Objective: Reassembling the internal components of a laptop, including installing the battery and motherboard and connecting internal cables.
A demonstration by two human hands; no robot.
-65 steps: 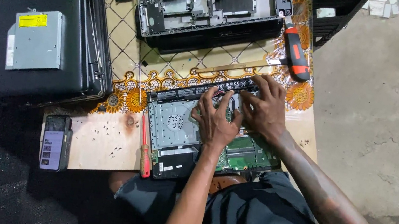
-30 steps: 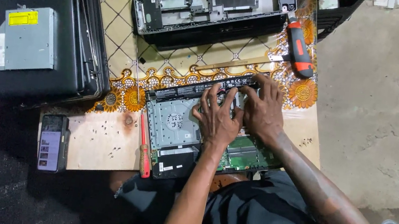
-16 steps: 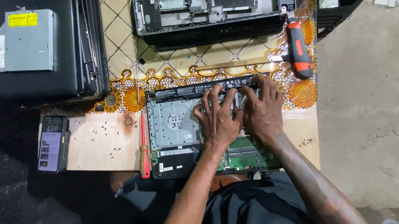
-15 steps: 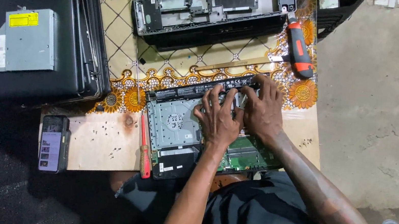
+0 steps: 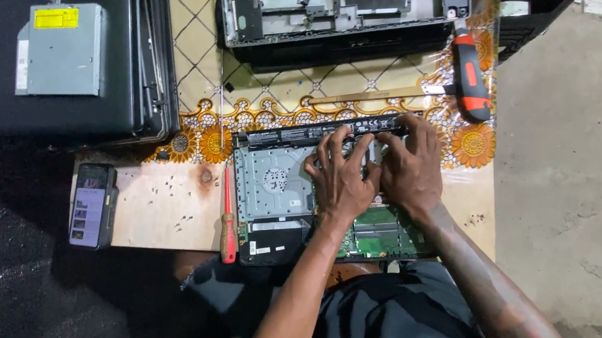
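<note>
An opened laptop base [image 5: 271, 188] lies on the small table, its metal shield, green circuit board [image 5: 377, 237] and long black battery [image 5: 298, 134] exposed. My left hand [image 5: 338, 178] rests on the middle of the base, fingers spread and pressing near the battery's edge. My right hand [image 5: 413, 168] sits beside it to the right, fingertips on the battery end and the parts under it. Both hands touch the laptop's insides; what the fingertips pinch is hidden.
A red screwdriver [image 5: 230, 218] lies left of the base, loose screws [image 5: 166, 190] and a phone [image 5: 92, 205] further left. A red-black tool [image 5: 470, 75] lies at upper right. Another stripped laptop chassis [image 5: 338, 7] sits behind. A black case with a silver drive [image 5: 61, 48] stands left.
Both hands stay on the laptop base with only slight finger shifts near the battery. The view has drifted a little.
</note>
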